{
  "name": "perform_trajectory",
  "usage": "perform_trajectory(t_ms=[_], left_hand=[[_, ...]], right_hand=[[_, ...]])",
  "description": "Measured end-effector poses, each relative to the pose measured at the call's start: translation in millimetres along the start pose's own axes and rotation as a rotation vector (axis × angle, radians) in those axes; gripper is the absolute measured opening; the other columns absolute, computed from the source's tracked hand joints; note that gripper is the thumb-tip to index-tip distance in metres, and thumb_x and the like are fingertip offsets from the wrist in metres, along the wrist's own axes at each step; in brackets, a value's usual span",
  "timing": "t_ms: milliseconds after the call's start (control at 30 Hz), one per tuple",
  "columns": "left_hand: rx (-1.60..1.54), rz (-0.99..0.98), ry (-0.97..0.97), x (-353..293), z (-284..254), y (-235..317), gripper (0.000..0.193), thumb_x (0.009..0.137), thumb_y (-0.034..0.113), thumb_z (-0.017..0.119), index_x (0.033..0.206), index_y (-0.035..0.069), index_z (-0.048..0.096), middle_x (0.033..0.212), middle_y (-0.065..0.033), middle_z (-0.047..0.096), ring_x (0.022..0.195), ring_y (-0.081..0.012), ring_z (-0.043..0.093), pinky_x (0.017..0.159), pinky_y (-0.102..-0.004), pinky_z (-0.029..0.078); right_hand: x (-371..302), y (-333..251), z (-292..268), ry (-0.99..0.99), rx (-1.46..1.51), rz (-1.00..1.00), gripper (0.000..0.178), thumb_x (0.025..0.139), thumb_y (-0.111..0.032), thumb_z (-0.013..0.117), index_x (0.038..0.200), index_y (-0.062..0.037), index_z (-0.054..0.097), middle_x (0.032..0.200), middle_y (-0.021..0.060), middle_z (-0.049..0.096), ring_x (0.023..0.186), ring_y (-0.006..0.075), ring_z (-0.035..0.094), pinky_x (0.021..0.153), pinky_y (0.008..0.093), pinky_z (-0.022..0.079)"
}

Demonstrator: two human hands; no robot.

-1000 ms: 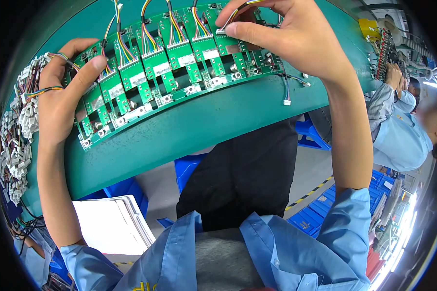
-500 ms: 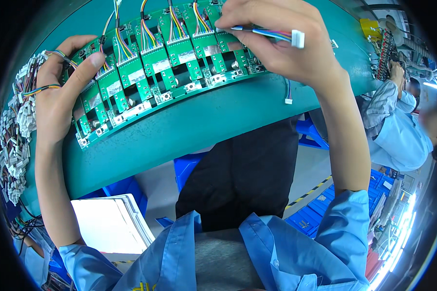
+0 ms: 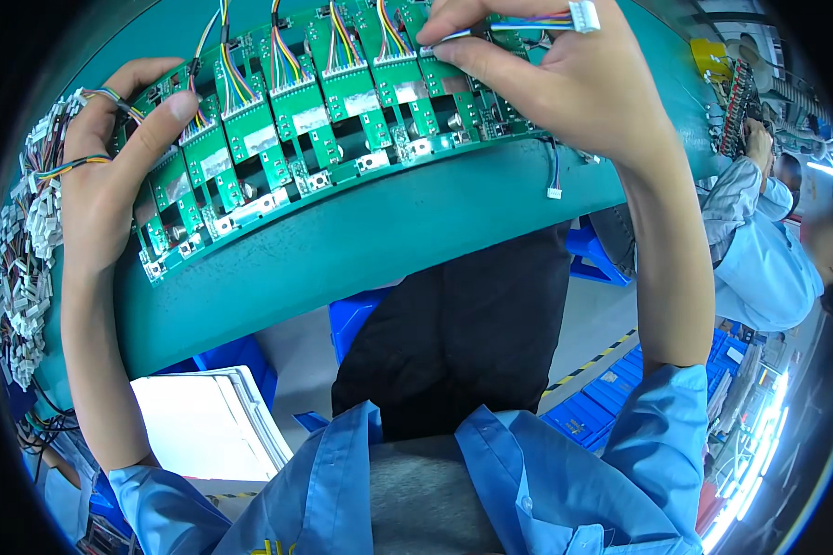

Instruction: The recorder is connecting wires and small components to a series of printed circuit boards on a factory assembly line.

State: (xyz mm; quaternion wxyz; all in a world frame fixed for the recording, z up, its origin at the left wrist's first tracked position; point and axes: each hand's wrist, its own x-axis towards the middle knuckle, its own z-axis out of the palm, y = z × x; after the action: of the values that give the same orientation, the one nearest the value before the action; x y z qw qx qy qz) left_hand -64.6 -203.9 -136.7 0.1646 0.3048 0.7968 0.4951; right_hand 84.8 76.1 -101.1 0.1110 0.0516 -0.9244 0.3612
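A long panel of joined green circuit boards (image 3: 310, 120) lies across the green work surface, with multicoloured wire cables (image 3: 287, 69) plugged into several boards. My left hand (image 3: 111, 176) grips the panel's left end, its thumb on top near a plugged cable. Two more thin cables run over its fingers from the side. At the panel's right part, my right hand (image 3: 565, 88) pinches a multicoloured connector cable (image 3: 537, 22) between thumb and fingertips. Its white free plug sticks out above the hand; the pinched end meets the board's upper edge and is mostly hidden by the fingers.
A big heap of white-plugged cables (image 3: 28, 268) lies at the left edge. One loose cable (image 3: 554, 176) hangs near the front edge, right of the panel. Papers (image 3: 208, 425) lie below at left. Another person (image 3: 759, 250) works at far right, near a yellow object (image 3: 710, 58).
My right wrist has swung a little to the right, and the held cable's free plug has risen. The fingertips stay at the board. My left hand and the panel have barely shifted.
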Motion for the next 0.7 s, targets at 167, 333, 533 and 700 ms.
perform_trajectory(t_ms=[167,333,533,700], left_hand=[[0.027,0.011,0.013,0,-1,-4,0.048,0.088,0.033,0.074,0.125,0.003,0.064,0.089,-0.0086,0.068,0.064,-0.0078,0.062,0.048,-0.0155,0.043],[0.009,0.012,0.009,0,1,-16,0.05,0.092,0.032,0.069,0.131,0.003,0.059,0.101,-0.0108,0.069,0.072,-0.011,0.067,0.058,-0.0175,0.05],[-0.052,-0.032,-0.028,4,3,-18,0.053,0.094,0.035,0.067,0.135,0.003,0.055,0.111,-0.015,0.069,0.087,-0.0195,0.072,0.07,-0.0251,0.059],[-0.051,-0.033,-0.048,4,3,-19,0.055,0.094,0.036,0.066,0.136,0.004,0.054,0.112,-0.0156,0.069,0.089,-0.0214,0.072,0.07,-0.0274,0.06]], right_hand=[[-5,0,5,0.093,0.053,0.143,0.005,0.078,0.005,0.068,0.082,0.0025,0.068,0.08,0.0069,0.067,0.068,0.0184,0.056,0.064,0.0272,0.045],[-12,10,-10,-0.04,-0.133,0.336,0.004,0.08,0.003,0.068,0.082,0.0004,0.067,0.079,0.0052,0.065,0.067,0.0175,0.053,0.066,0.0278,0.042],[4,-5,-12,-0.209,-0.43,0.082,0.005,0.082,-0.002,0.068,0.082,-0.0042,0.064,0.079,0.0024,0.062,0.066,0.0169,0.049,0.076,0.0291,0.037],[8,5,-19,-0.224,-0.589,-0.237,0.006,0.083,-0.005,0.067,0.083,-0.0072,0.061,0.08,0.0009,0.061,0.067,0.017,0.048,0.082,0.0299,0.032]])
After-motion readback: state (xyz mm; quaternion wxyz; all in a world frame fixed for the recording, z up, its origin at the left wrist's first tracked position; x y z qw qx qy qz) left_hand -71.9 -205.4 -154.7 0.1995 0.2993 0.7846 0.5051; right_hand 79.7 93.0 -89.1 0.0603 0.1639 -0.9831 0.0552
